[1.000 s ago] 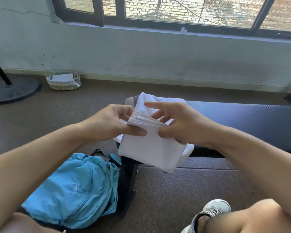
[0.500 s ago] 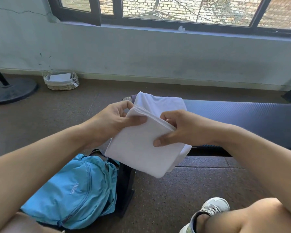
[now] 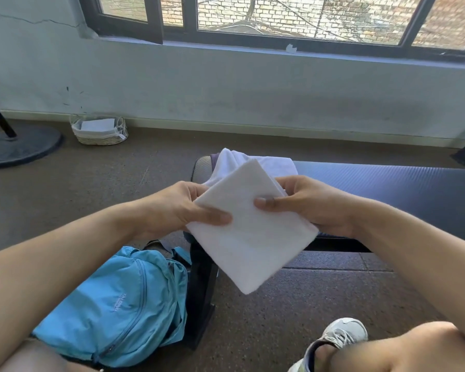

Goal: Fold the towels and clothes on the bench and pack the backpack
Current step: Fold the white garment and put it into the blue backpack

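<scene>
I hold a folded white towel (image 3: 249, 232) in the air with both hands, in front of the near end of the dark surface (image 3: 387, 189). My left hand (image 3: 172, 210) grips its left edge: the thumb lies flat on the top face and the other fingers are curled under the cloth. My right hand (image 3: 312, 202) grips the right edge in the same way, thumb on top and fingers wrapped around behind. The towel is a thick square packet, tilted so that one corner points down toward the floor (image 3: 293, 318).

Behind the towel, more white cloth (image 3: 253, 162) lies on the end of the surface, with a small bit of purple fabric showing at its left side. The blue backpack (image 3: 118, 307) lies on the floor below my left arm, against the black leg of the surface; its zipper looks closed as far as I can see.

Near the wall a small wicker basket (image 3: 98, 130) stands on the floor, and a round black stand base (image 3: 19, 146) is to its left. My white shoe (image 3: 338, 336) shows at the bottom right.
</scene>
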